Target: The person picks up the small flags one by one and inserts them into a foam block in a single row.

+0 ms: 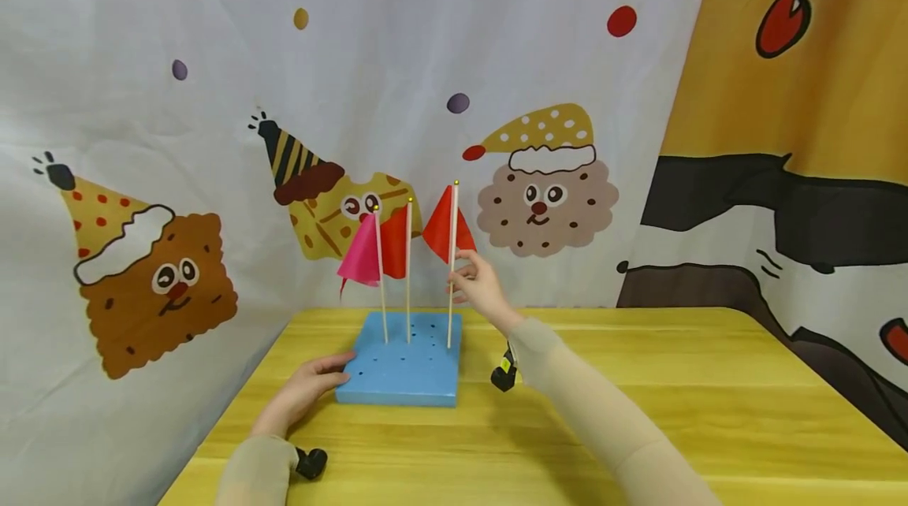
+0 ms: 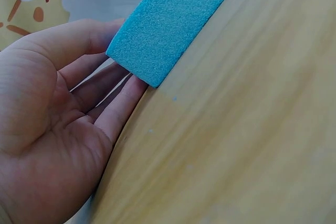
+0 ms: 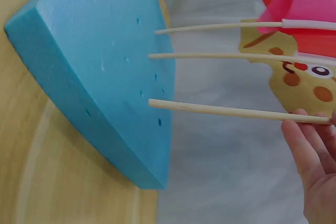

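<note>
My right hand (image 1: 478,285) pinches the wooden stick of a red flag (image 1: 440,226) just below its cloth. The stick stands nearly upright, and its blunt lower end (image 3: 152,103) shows close over the top of a blue foam block (image 1: 400,392). Two more flags stand upright in the block: a pink flag (image 1: 362,254) on the left and another red flag (image 1: 395,246) beside it. At the block's left side rests my left hand (image 1: 305,389), its fairly straight fingers touching the side and its thumb at the top edge.
Several small holes (image 1: 403,359) dot the top of the block. It sits on a yellow wood-grain table (image 1: 638,380). A white curtain (image 1: 461,9) printed with cartoon biscuits hangs behind. Black wrist cameras (image 1: 504,374) are worn on both wrists.
</note>
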{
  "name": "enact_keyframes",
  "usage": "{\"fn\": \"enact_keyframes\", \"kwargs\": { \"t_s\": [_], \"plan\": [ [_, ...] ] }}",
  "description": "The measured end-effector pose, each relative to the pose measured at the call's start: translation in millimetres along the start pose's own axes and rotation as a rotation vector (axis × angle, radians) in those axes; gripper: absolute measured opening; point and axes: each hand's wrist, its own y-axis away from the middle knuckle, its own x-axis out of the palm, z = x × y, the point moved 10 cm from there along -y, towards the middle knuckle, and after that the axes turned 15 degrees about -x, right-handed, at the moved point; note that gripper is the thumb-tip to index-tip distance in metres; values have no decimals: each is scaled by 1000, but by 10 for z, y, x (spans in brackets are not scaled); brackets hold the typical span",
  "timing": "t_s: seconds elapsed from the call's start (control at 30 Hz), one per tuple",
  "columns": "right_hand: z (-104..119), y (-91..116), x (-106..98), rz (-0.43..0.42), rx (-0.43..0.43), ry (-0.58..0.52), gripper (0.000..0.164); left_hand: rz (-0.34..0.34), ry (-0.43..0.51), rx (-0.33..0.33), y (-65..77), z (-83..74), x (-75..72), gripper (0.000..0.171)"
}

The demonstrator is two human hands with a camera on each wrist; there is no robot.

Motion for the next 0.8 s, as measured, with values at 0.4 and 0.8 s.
{"fn": "enact_keyframes", "kwargs": {
  "t_s": [0.4, 0.8],
  "plan": [
    [-227, -54, 177, -26, -12, 7, 33, 7, 30, -10, -52, 47, -9, 54],
    [-271, -69, 238, -40, -10, 62, 32, 16, 32, -17, -42, 36, 5, 53]
  ]
}}
